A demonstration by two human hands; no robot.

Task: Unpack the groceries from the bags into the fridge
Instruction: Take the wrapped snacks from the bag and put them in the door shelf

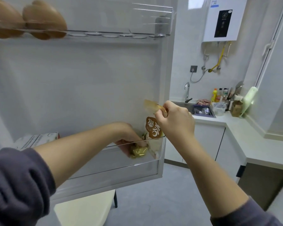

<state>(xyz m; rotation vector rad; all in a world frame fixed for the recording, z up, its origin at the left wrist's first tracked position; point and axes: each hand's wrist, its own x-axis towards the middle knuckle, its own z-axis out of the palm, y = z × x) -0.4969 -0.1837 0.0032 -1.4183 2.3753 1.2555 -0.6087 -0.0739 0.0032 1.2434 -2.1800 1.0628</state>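
White-tiled kitchen wall with a water heater stands well beyond the lower door shelf of the open fridge door, and a tabletop with a sink lies beyond that shelf to its right. Inside the shelf, toward its right end, the left hand reaches down, fingers curled round a crumpled gold packet seen through the clear front wall. At the shelf's right end a pouch with a brown label stands upright, its lower part inside the shelf; the right hand, above the shelf, pinches the pouch's top edge. A white carton lies at the shelf's left end. High above the shelf, brown eggs sit in the door
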